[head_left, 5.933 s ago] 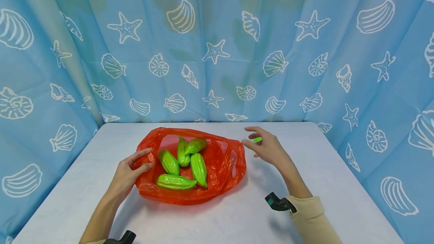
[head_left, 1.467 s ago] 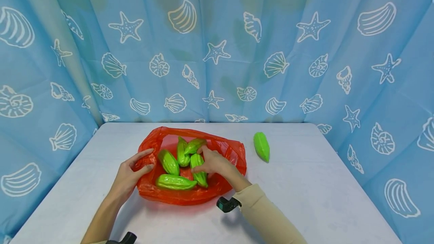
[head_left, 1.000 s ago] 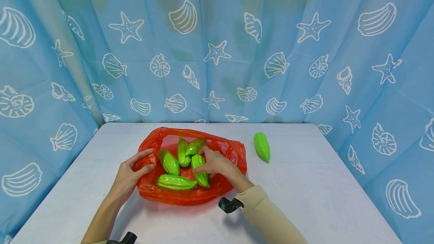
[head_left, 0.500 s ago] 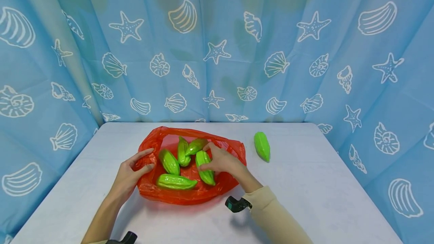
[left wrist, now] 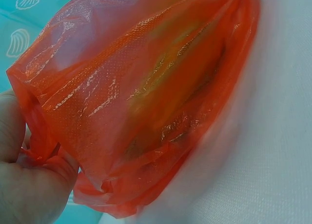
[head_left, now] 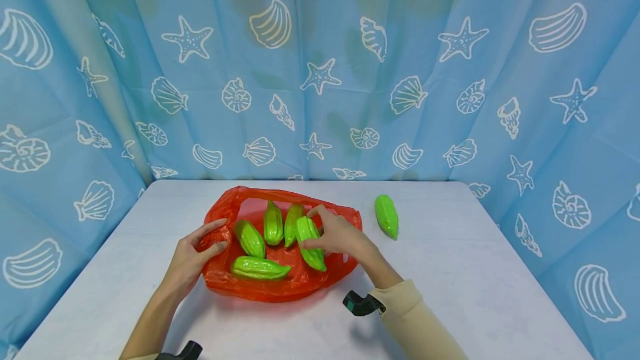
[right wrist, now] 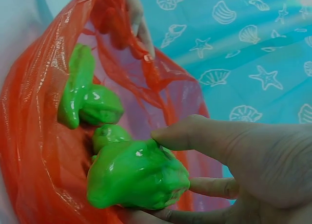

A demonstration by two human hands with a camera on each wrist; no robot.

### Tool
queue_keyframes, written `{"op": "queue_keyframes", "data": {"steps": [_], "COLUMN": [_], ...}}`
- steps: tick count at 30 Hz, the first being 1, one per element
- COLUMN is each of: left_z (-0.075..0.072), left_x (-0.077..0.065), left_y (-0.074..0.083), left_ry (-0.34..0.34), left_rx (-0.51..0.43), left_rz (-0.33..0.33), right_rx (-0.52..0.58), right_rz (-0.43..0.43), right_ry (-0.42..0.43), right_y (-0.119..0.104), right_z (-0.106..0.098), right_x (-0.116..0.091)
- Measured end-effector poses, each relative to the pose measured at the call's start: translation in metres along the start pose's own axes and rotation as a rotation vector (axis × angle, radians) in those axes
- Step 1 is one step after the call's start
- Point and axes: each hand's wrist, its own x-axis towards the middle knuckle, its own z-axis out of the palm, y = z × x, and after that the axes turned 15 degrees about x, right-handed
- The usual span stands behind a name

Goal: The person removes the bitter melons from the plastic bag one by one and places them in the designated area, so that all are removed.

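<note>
Blue fabric curtain (head_left: pixel 320 121) with white shell print, behind white table (head_left: pixel 465 282). Left: left hand (head_left: pixel 185 260), pinching rim of translucent red plastic bag (head_left: pixel 270 293). Inside: four glossy green ridged vegetables (head_left: pixel 257 269); then glossy bright-green, ribbed, tapered vegetable (head_left: pixel 310 243) over bag's right half, pinched by right hand (head_left: pixel 342 235). Far right: elongated light-green vegetable (head_left: pixel 386 216) on table.

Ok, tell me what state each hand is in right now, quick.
Left hand: closed, holding the edge of the red plastic bag.
Right hand: closed, holding a green ridged vegetable.
</note>
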Motion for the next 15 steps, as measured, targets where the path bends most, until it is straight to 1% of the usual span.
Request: {"op": "queue_keyframes", "data": {"steps": [7, 15], "left_z": [0.0, 0.0], "left_x": [0.0, 0.0], "left_y": [0.0, 0.0], "left_ry": [0.003, 0.001], "left_rx": [0.002, 0.003], "left_rz": [-0.002, -0.006], "right_rx": [-0.004, 0.013], "right_rz": [-0.009, -0.005], "right_ry": [0.021, 0.035], "right_y": [-0.003, 0.001], "right_z": [-0.01, -0.02], "right_x": [-0.012, -0.02]}}
